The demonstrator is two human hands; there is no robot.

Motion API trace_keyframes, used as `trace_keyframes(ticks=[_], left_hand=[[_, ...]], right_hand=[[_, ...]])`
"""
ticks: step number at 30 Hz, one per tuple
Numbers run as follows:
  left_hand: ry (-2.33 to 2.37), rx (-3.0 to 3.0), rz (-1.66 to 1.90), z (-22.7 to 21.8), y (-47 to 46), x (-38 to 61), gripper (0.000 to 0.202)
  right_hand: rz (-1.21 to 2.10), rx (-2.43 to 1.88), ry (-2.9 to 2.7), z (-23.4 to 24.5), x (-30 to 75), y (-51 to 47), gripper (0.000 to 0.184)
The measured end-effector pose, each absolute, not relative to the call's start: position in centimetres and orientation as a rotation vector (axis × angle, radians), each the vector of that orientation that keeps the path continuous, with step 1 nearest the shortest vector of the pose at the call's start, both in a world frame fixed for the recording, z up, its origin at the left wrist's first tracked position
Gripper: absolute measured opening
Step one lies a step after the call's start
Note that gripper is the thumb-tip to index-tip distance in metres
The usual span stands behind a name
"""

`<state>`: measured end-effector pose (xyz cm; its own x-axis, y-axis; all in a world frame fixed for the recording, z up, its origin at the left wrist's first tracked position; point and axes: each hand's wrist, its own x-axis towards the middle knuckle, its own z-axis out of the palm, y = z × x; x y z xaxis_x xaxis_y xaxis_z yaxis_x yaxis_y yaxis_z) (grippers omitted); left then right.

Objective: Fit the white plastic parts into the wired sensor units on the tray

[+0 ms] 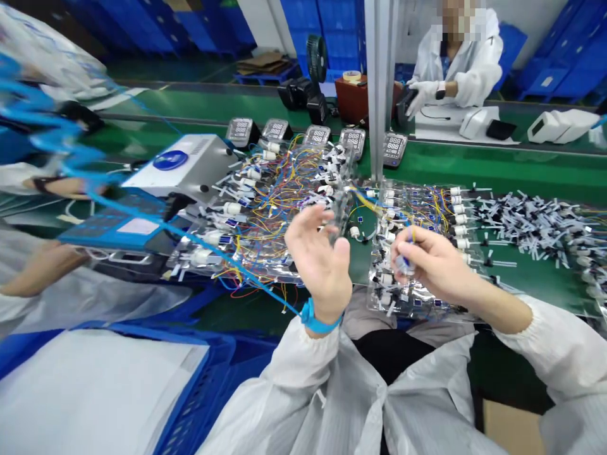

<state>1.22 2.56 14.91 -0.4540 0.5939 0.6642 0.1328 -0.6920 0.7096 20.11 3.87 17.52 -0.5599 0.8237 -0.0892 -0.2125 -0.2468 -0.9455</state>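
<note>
The right hand (pixel 439 265) is closed in a pinch, thumb and fingers gripping a small blue-and-clear part (pixel 404 264) at its 9 o'clock. The left hand (pixel 317 262) is half open with curled fingers, and a clear plastic strip (pixel 340 221) stands at its 1 o'clock, touching or just beside the fingertips; whether the hand grips it, I cannot tell. A blue wrist strap (pixel 313 319) circles the left wrist, with its blue cord (pixel 199 243) running toward 10 o'clock.

Two clear trays of wired assemblies lie beneath and ahead of the hands: the left tray (pixel 265 215) at 11 o'clock, the right tray (pixel 408 215) at 1 o'clock. Digital display modules (pixel 353 142) line up at 12 o'clock on the green counter (pixel 521 170), a heap of small black-and-white parts (pixel 531 227) lies at 3 o'clock, and a co-worker's gloved hand (pixel 422 95) works farther off at 1 o'clock
</note>
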Motion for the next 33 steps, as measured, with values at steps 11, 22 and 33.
trace_keyframes(ticks=[11,22,33], left_hand=[[0.772,1.300,1.140,10.7,-4.4,3.6,0.031],[0.736,1.832,1.810,9.3,-2.9,4.3,0.031],[0.992,1.768,1.753,10.2,-3.0,6.8,0.033]], right_hand=[[1.484,-0.853,-0.540,14.0,20.1,-1.4,0.033],[1.303,-0.790,-0.309,12.6,18.1,-3.1,0.035],[1.095,-0.890,-0.399,11.1,15.5,-3.9,0.040]])
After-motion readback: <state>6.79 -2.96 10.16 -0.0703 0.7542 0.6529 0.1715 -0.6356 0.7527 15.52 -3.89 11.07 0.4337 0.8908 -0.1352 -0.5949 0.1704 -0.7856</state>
